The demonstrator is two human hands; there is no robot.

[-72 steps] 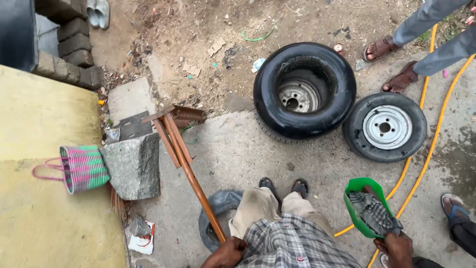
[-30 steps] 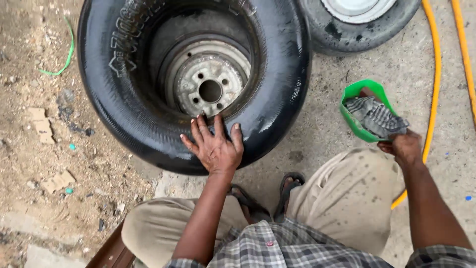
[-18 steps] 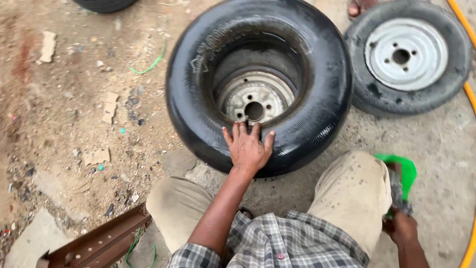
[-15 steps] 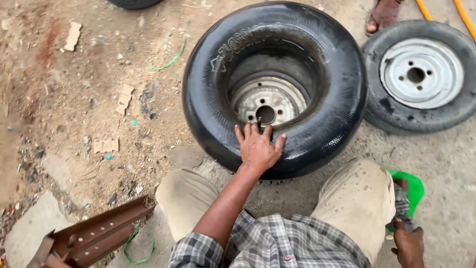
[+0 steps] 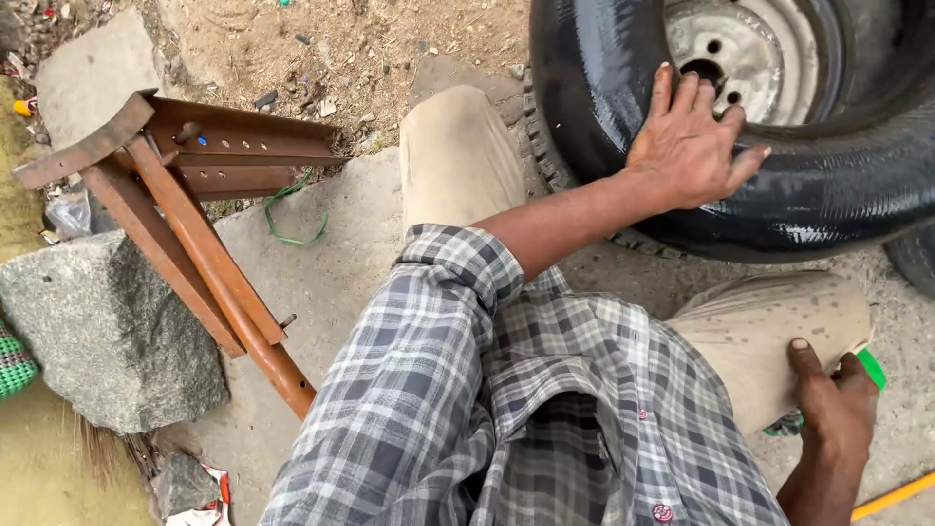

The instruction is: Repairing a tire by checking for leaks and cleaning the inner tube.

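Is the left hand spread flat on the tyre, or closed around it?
Spread flat. The left hand lies palm down on the black tyre, fingers apart and stretched toward the metal rim.

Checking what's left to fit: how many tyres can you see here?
2: the big black tyre under the left hand, and a sliver of another tyre at the right edge. More may lie out of frame.

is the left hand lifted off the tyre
No, the left hand lies flat, fingers spread, on the black tyre.

Grey plaid shirt, sleeves rolled; tan trousers.
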